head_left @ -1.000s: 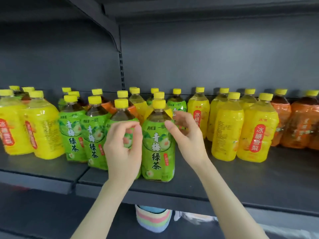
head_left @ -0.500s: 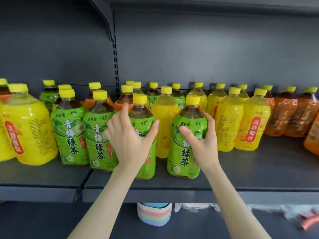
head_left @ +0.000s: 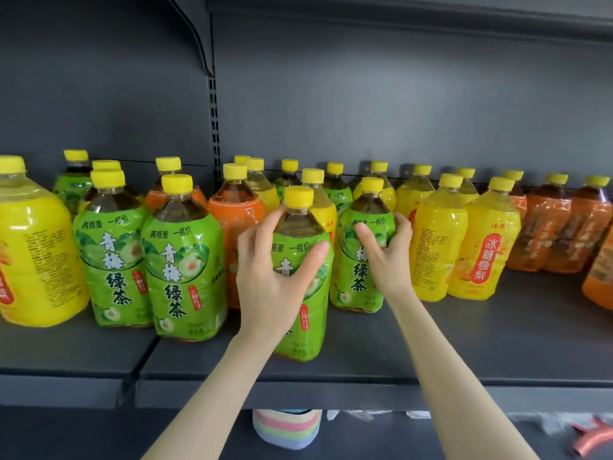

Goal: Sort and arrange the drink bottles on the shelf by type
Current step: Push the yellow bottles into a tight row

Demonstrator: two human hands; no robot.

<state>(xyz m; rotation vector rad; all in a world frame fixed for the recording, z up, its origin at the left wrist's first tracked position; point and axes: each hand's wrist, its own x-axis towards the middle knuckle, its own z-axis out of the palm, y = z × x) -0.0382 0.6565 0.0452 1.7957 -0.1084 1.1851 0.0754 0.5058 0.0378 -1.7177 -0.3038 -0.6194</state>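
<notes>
Green label film lies under every fingertip. The fingers [head_left: 265,227] of the left hand [head_left: 275,270] are spread and curled round the shoulder of the front green-tea bottle [head_left: 298,340], with the thumb pressing the label from the other side. It is a firm clamp. The right hand [head_left: 388,257] likewise wraps the second green-tea bottle [head_left: 356,283], thumb on the label and fingers curling round its far side.

Both bottles are at the middle of the frame. The front one is near the lip of the shelf [head_left: 464,343] and the second is just behind and to its right. Whether either base is lifted off the shelf cannot be told.

To the left stands a pair of green-tea bottles [head_left: 182,270], with an orange bottle [head_left: 232,220] behind the gap. To the right are the yellow bottles [head_left: 434,254].

The step in hand looks like gathering the green teas into one group. The next move probably calls for sliding both held bottles left, up against the pair, keeping them level so neither knocks a neighbour. The orange bottle would then need moving to its own kind at the right of the frame.

Each held bottle stands upright, with its long axis vertical, its yellow cap on top and its printed face towards the camera.
</notes>
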